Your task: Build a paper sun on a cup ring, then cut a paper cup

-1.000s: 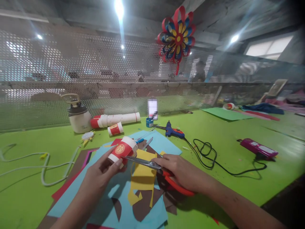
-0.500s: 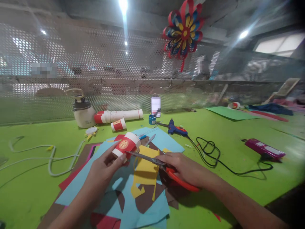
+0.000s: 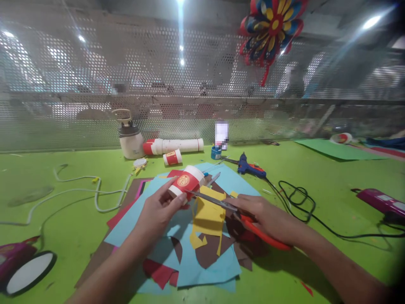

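Observation:
My left hand [image 3: 163,202] grips a red and white paper cup [image 3: 190,179] with a gold emblem, tilted on its side with its mouth to the right. In my right hand [image 3: 259,213] is a pair of scissors [image 3: 215,199] with orange-red handles. Its blades point left and their tip meets the cup's side near my left thumb; whether they cut into it I cannot tell. Below both hands lie cut sheets of light blue paper [image 3: 209,272], brown paper and a yellow paper piece [image 3: 209,215] with strips hanging from it.
Behind stand a pump sprayer [image 3: 130,141], a white tube of joined cups [image 3: 180,145], another paper cup [image 3: 172,157] and a blue jar [image 3: 216,153]. A blue glue gun [image 3: 249,166] trails a black cord to a purple device [image 3: 381,202]. White cord [image 3: 104,192] lies left.
The view has swung left, so everything appears further right, and a purple object with a round white face shows at lower left. Both hands keep their holds on cup and scissors.

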Tool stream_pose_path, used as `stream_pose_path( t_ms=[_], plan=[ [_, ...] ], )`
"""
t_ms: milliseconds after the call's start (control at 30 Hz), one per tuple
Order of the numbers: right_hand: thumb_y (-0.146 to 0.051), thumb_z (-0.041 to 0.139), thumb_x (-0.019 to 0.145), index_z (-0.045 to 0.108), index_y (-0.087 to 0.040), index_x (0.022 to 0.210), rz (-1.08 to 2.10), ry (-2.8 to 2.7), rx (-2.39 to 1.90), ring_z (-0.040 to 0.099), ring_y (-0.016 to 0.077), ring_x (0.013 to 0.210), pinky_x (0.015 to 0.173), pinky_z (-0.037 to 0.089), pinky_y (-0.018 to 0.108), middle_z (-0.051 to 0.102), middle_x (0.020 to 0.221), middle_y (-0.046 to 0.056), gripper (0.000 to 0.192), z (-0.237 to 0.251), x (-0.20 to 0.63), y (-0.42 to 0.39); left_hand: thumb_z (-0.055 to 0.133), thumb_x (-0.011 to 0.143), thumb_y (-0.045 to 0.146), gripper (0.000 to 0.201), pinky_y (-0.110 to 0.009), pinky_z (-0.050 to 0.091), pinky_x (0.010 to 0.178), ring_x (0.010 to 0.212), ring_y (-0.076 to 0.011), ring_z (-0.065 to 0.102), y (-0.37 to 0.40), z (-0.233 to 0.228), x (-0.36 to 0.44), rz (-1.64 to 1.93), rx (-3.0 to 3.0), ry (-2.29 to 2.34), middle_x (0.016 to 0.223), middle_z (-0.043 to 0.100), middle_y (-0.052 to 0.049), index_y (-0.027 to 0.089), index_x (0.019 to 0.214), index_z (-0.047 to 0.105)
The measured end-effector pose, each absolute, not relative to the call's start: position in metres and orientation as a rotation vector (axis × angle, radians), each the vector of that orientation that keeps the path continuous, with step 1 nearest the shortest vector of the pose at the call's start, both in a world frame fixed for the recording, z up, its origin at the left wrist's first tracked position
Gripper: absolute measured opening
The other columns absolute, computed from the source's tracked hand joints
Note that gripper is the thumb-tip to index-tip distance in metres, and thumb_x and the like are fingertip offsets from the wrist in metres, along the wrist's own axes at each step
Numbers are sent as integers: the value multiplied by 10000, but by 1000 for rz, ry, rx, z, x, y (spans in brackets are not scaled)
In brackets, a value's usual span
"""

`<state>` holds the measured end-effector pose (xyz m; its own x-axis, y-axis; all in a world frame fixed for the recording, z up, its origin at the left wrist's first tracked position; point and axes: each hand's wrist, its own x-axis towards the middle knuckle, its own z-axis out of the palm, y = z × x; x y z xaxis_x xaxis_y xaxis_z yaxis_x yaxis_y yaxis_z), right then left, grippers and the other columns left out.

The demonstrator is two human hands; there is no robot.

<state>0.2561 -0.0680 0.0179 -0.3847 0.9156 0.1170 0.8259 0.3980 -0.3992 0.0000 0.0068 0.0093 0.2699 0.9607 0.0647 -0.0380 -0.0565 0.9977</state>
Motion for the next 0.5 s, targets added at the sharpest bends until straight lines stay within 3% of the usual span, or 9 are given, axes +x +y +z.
stream_pose_path(
  t_ms=[367,500],
  plan=[
    [-129,450,918,557,-246,1197,323,-2327,-1614,573,212,865,760,456,324,601,986,79,321,18,249,-74,704,732,413,771,-379,568,799,927,-254,678,14,4,-3,1089,1459,920,1108,712,-112,145,1405,439],
    [-135,471,909,580,-237,1168,292,-2322,-1595,577,199,805,724,458,308,608,928,69,299,20,249,-75,703,733,407,760,-392,569,794,879,-254,691,11,6,-4,1083,1473,940,1056,726,-116,140,1397,448]
  ],
)
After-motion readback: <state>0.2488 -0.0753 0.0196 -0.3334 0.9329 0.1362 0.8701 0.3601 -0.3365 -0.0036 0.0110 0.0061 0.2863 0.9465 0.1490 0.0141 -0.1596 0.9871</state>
